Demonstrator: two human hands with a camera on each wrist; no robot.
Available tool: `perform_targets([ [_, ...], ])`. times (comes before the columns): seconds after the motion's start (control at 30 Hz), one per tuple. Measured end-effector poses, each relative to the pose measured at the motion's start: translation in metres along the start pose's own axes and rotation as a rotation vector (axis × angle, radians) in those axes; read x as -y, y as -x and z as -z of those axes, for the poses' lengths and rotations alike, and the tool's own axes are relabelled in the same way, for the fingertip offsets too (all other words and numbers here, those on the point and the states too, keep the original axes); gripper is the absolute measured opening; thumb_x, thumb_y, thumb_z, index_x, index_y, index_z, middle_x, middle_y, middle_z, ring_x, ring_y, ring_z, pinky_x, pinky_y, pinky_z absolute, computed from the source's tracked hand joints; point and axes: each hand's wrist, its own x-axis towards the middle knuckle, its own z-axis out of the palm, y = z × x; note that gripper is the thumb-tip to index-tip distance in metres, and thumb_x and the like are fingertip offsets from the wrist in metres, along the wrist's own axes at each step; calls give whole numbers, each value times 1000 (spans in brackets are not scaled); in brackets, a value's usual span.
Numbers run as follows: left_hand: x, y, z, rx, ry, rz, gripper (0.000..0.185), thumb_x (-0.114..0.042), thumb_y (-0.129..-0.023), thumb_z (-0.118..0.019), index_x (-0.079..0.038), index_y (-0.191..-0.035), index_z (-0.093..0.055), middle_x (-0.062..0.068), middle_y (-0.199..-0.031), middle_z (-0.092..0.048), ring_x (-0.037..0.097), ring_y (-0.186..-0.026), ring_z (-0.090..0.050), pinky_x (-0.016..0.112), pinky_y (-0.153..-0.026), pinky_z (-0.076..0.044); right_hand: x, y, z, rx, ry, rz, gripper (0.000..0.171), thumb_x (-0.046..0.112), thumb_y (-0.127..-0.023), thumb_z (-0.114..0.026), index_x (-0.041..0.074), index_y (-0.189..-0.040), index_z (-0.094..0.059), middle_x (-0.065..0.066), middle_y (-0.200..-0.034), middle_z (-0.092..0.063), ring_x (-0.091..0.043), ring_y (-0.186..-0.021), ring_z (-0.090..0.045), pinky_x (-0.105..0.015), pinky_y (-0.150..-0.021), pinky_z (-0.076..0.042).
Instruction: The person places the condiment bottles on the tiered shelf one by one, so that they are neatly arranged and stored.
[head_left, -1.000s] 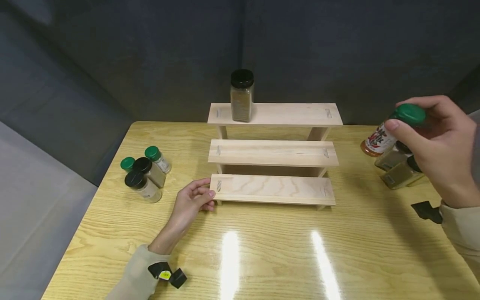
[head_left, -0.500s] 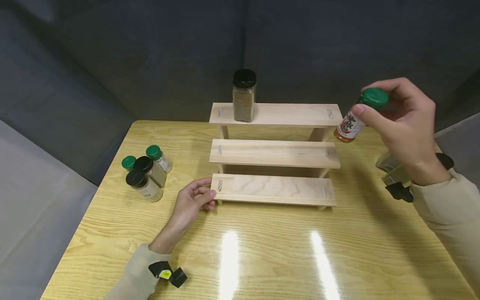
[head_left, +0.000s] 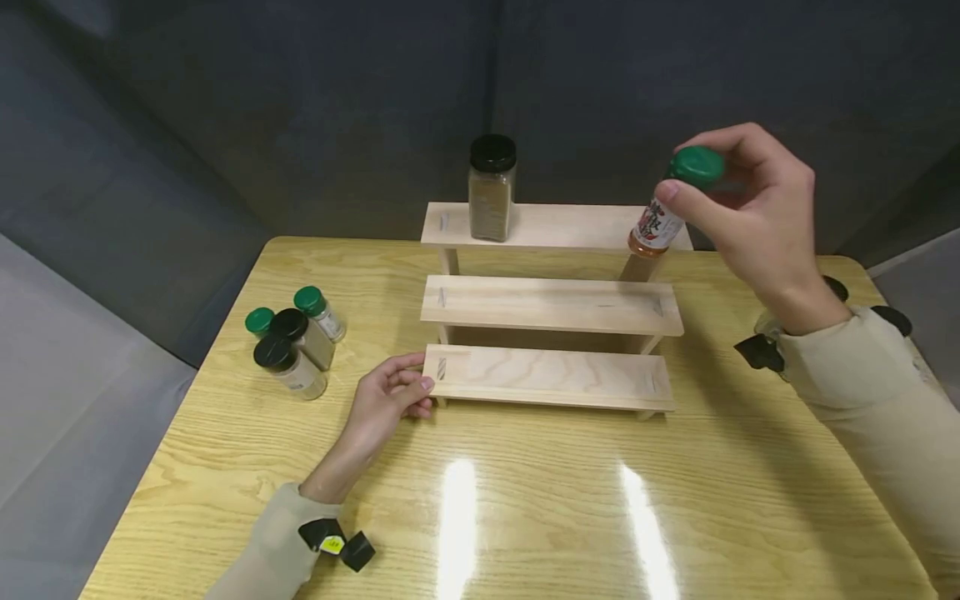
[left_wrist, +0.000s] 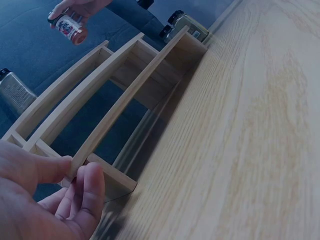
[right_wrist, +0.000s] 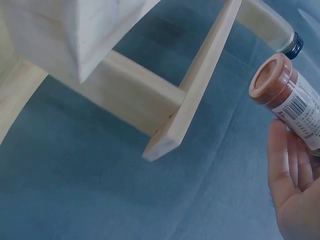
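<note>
My right hand (head_left: pixel 765 217) grips a small spice jar (head_left: pixel 657 223) by its green cap, tilted, over the right end of the top shelf. In the right wrist view the jar (right_wrist: pixel 292 97) shows reddish powder and a white barcode label, apart from the wood. A three-tier wooden shelf rack (head_left: pixel 551 304) stands mid-table. My left hand (head_left: pixel 386 396) pinches the left end of its lowest board; in the left wrist view thumb and fingers (left_wrist: pixel 92 192) close round that board's end. A black-capped jar of brownish powder (head_left: pixel 491 196) stands on the top shelf, left of centre.
At the table's left, a cluster holds two black-capped jars (head_left: pixel 288 367) and two green-capped ones (head_left: pixel 318 312). Black-capped jars (head_left: pixel 892 320) lie at the right, partly hidden by my right forearm. A dark curtain (head_left: pixel 337 125) hangs behind the table (head_left: pixel 525 500).
My right hand has carried the green-capped jar leftward and up, from beside the right-hand jars to over the top shelf's right end. My left hand keeps its place on the lowest board.
</note>
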Motion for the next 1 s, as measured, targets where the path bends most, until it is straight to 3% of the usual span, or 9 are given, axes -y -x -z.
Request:
perform_targets([
  [0.23, 0, 0, -2, 6, 7, 5, 45, 9, -106, -66, 12, -149, -53, 13, -103, -67, 15, -79, -69, 24, -72, -64, 2, -9, -16, 36, 54, 2, 34, 6, -91, -84, 0, -123, -76, 3, -107, -72, -12, -90, -67, -19, -80, -54],
  [1.0, 0, 1, -3, 18, 12, 12, 46, 9, -106, -66, 11, -150, -53, 13, -103, -67, 16, -81, -70, 24, -74, -65, 0, -29, -51, 108, 79, 40, 32, 13, -94, -86, 5, -123, -77, 7, -105, -72, -13, -85, -67, -22, -77, -54],
])
